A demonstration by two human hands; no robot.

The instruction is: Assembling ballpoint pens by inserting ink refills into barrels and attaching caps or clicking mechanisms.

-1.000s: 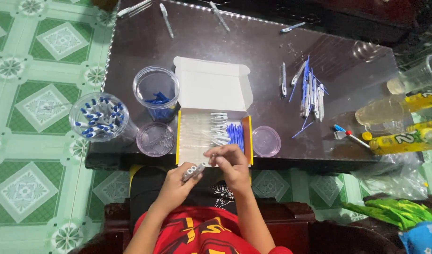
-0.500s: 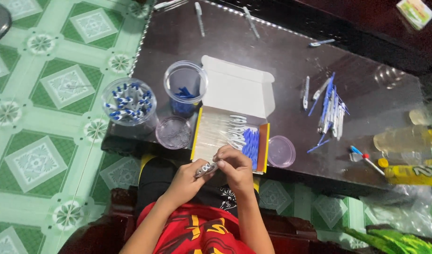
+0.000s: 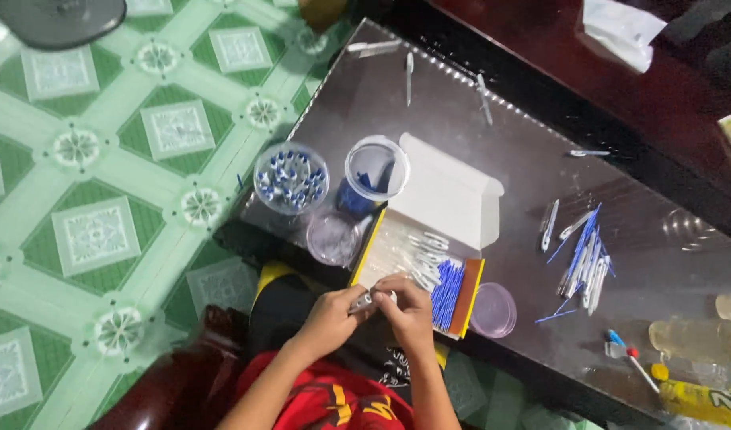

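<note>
The small grey pen part (image 3: 362, 302) was mostly hidden between the two hands, so only a short end of it showed, and it was hard to tell what shape it had. The person's body was cut off at the bottom edge, with just a red shirt (image 3: 333, 402) and both forearms in view. The left hand (image 3: 332, 317) was curled, and its fingers were pinched shut on the pen part. The right hand (image 3: 405, 312) was curled too, with its fingertips closed on the other end of the same part. Both hands met at the near edge of the dark desk (image 3: 524, 159), just in front of an open box (image 3: 417, 263). Inside the box lay clear pen bodies and a bunch of blue refills (image 3: 447, 293), but the clear ones were blurry. A clear cup of blue and white caps (image 3: 290, 178) stood to the left of the box, near the desk's edge. Beside it stood a second clear cup (image 3: 376, 169) with some blue bits in it. A small round lid (image 3: 493, 310) lay just right of the box. More pens and refills (image 3: 584, 259) lay in a loose pile farther right. A yellow bottle (image 3: 703, 398) was cut off at the corner.
</note>
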